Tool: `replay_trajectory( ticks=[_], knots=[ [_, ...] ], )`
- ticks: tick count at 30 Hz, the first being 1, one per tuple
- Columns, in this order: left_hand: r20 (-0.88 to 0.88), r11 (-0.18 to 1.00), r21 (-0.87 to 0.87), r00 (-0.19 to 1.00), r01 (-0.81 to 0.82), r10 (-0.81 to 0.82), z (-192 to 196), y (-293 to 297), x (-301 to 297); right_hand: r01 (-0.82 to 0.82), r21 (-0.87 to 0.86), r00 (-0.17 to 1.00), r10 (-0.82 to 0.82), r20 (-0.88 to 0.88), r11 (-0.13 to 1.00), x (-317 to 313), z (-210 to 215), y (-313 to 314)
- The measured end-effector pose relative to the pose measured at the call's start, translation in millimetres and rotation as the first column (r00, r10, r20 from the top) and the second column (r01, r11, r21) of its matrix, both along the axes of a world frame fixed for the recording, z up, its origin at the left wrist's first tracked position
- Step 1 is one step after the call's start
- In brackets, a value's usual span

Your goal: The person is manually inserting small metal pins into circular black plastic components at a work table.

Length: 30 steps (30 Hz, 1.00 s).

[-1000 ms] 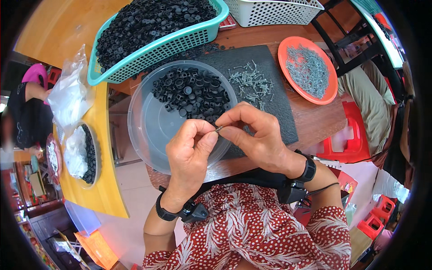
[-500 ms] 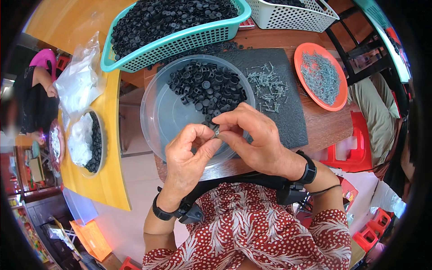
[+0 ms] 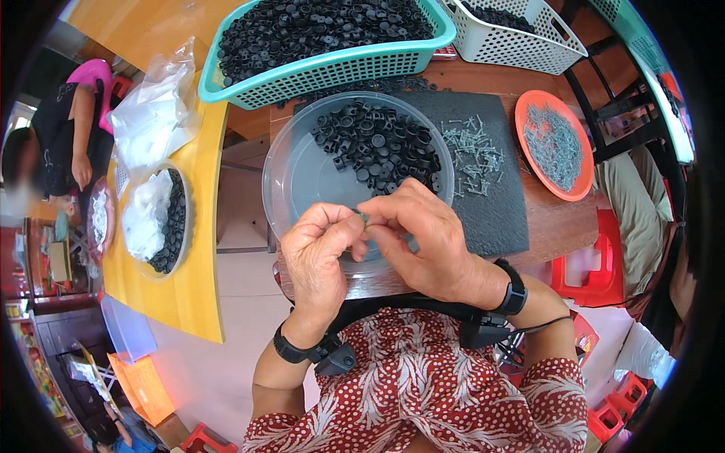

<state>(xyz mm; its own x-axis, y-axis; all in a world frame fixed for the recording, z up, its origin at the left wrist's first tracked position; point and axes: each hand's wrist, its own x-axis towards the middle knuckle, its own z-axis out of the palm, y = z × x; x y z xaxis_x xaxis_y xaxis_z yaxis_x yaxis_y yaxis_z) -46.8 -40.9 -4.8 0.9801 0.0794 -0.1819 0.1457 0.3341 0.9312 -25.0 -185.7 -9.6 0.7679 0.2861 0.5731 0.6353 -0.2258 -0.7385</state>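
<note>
Over the near rim of a round clear plastic tub point(image 3: 276, 177), my two hands meet fingertip to fingertip. My left hand point(image 3: 321, 253) is closed, its thumb and forefinger pinching a small dark piece point(image 3: 363, 217). My right hand point(image 3: 423, 238) pinches at the same piece from the other side. The fingers cover most of it, so its exact kind does not show. Inside the tub lies a heap of small black plastic caps point(image 3: 377, 141). To its right, loose silvery screws point(image 3: 472, 155) are spread on a dark grey mat point(image 3: 495, 219).
An orange plate point(image 3: 521, 124) of screws stands at the right. Behind the tub are a turquoise basket point(image 3: 332, 72) of black parts and a white basket point(image 3: 521, 45). On a yellow table point(image 3: 200, 302) at left are a bag and another tub; a person point(image 3: 64, 143) is beyond.
The view has shifted, so the table things appear farther right. My hands stay pinched together, with fingers slightly turned; the silvery glint between them now shows as a dark spot.
</note>
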Motion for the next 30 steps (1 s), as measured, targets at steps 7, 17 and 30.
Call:
replay_trajectory(
  ticks=[7, 17, 30],
  knots=[
    [-0.003, 0.977, 0.210, 0.999, 0.042, -0.043, 4, 5, -5, 0.000, -0.036, 0.990, 0.005, 0.141, 0.999, 0, -3, -1],
    [0.142, 0.992, 0.124, 0.989, 0.019, -0.037, 9, 5, -14, -0.020, 0.134, 0.921, 0.070, -0.383, 0.991, -11, 7, -4],
    [0.318, 0.920, 0.391, 0.941, -0.021, -0.114, -7, 20, -24, 0.026, 0.442, 0.629, 0.329, -0.705, 0.897, -10, 11, 2]
  ],
)
